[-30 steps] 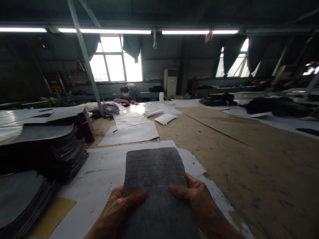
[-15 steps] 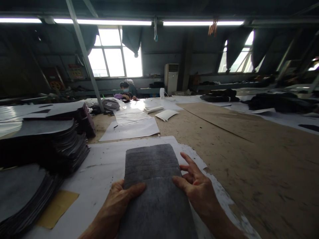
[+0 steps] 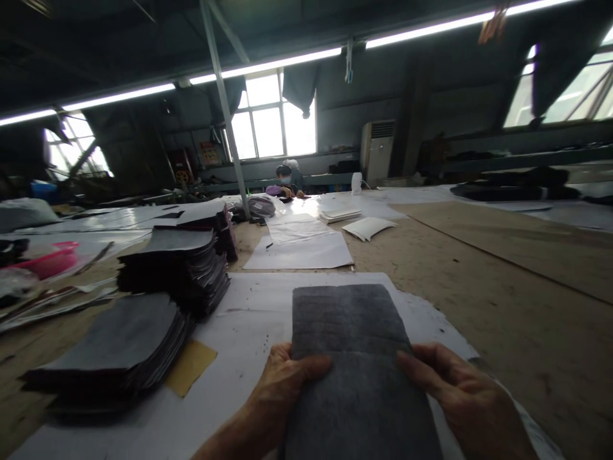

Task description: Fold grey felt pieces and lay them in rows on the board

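Observation:
A dark grey fabric piece (image 3: 357, 396) with rounded far corners and faint crosswise lines is held in front of me above white paper. My left hand (image 3: 282, 386) grips its left edge, thumb on top and the other fingers underneath, out of sight. On the right edge my right hand (image 3: 454, 383) pinches it in the same way, thumb on top and fingertips hidden below. The near end runs out of the bottom of the view. Whether it is one layer or several I cannot tell.
To my left stand a near stack of grey fabric pieces (image 3: 119, 338) and a taller stack (image 3: 177, 262) behind it. A yellow-brown card (image 3: 191, 367) lies beside the near one. White sheets (image 3: 301, 249) lie farther off. A masked person (image 3: 286, 185) sits across the table.
My view has swung left, so the scene sits farther right and more of the stacks shows. My right hand's fingers, spread before, have closed on the fabric's right edge.

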Demonstrator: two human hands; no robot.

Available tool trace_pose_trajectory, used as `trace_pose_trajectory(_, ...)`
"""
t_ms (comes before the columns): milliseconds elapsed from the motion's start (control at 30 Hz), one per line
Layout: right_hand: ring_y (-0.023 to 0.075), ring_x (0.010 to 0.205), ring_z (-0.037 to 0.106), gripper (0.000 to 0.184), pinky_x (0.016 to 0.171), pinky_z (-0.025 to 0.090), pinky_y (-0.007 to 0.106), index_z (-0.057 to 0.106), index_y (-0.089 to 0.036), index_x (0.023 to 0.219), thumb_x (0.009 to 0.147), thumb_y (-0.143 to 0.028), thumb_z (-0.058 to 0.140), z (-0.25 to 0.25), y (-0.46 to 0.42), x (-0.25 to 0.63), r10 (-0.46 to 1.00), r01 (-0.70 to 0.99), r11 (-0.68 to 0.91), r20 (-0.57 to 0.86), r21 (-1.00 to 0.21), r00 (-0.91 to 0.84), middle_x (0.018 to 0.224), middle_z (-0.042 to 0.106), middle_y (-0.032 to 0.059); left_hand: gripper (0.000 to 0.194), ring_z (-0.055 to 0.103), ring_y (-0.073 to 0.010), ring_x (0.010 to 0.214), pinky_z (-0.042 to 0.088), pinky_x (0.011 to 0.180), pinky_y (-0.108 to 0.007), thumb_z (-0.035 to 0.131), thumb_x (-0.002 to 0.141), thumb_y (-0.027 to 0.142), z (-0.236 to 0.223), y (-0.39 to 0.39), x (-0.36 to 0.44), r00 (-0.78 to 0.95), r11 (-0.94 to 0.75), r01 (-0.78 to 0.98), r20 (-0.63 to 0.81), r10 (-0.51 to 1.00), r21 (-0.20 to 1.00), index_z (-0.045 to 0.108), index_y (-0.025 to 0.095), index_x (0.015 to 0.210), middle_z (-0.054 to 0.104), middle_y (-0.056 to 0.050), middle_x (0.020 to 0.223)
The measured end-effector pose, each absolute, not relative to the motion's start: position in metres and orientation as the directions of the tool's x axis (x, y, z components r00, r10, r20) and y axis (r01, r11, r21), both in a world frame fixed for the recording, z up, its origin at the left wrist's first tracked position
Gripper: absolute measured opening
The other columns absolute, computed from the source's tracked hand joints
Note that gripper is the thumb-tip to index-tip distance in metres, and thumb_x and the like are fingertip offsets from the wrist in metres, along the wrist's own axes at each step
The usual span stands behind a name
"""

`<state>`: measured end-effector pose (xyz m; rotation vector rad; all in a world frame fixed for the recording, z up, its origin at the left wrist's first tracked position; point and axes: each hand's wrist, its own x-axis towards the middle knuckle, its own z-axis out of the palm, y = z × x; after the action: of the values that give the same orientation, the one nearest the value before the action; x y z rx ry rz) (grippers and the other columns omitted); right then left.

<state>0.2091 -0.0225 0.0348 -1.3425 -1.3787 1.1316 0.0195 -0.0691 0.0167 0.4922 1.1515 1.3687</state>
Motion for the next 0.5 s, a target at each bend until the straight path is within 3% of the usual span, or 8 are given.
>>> trace_pose_trajectory(133,0.0147,0.059,0.054,0.032,0.053,0.043,0.022,0.063,-0.02,0.07,0.06,-0.05,0.065,0.029,-0.024,0.209,1.0,0.193,-0.009,-0.015,-0.981,-0.027,0.064,0.062,-0.0015,0.045,0.066,-0.0256,0.061,0.053,0.062,-0.04,0.076,0.056,0.019,0.015,-0.071,0.018,-0.211,0.248,-0.506,-0.398,0.893,0.826,0.055,0.011,0.094,0.07,-0.011,0.072)
trace_pose_trajectory(300,0.0115,0.057,0.047,0.03,0.053,0.038,0.022,0.059,-0.019,0.068,0.064,-0.048,0.064,0.023,-0.024,0.21,0.999,0.174,0.018,0.013,-0.985,-0.03,0.061,0.055,-0.0038,0.042,0.066,-0.0263,0.063,0.053,0.063,-0.039,0.076,0.057,0.021,0.014,-0.071,0.017,-0.105,0.271,-0.496,-0.366,0.925,0.825,0.058,0.008,0.093,0.07,-0.015,0.074)
trace_pose_trajectory(500,0.0105,0.055,0.043,0.03,0.052,0.036,0.022,0.054,-0.018,0.062,0.062,-0.047,0.064,0.026,-0.023,0.211,0.997,0.164,0.069,0.065,-0.984,-0.029,0.058,0.05,-0.0045,0.044,0.066,-0.0273,0.063,0.054,0.062,-0.042,0.075,0.059,0.023,0.009,-0.069,0.016,-0.183,0.286,-0.48,-0.413,0.892,0.829,0.057,0.01,0.097,0.07,-0.012,0.077)
